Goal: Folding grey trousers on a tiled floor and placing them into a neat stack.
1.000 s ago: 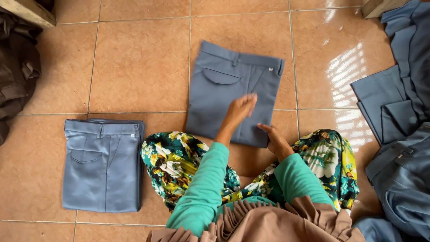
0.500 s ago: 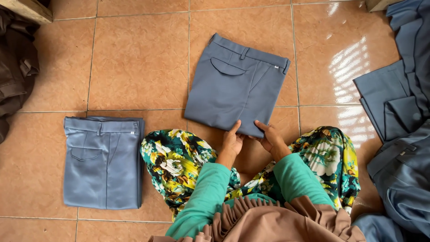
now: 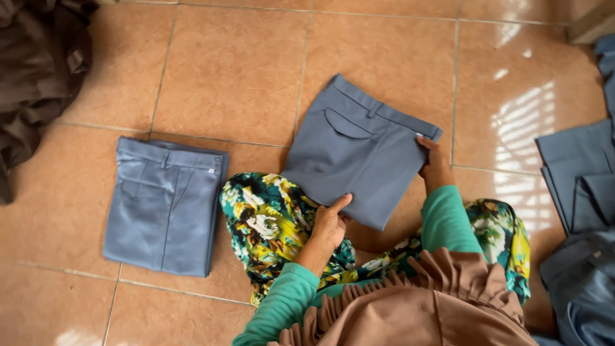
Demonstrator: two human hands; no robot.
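Observation:
A folded pair of grey-blue trousers (image 3: 359,154) lies tilted on the tiled floor in front of my knees, its back pocket flap facing up. My left hand (image 3: 330,221) grips its near bottom edge, thumb on top. My right hand (image 3: 435,163) holds its right side near the waistband corner. My sleeves are green and my lap is covered in floral cloth (image 3: 269,221).
A stack of folded grey-blue trousers (image 3: 166,202) lies on the floor to the left. A heap of dark brown cloth (image 3: 35,70) fills the far left corner. More grey-blue trousers (image 3: 580,211) are piled along the right edge.
The folded trousers have turned and shifted toward me. My right hand moved from the bottom edge up to the right side near the waistband; my left hand took hold of the near edge.

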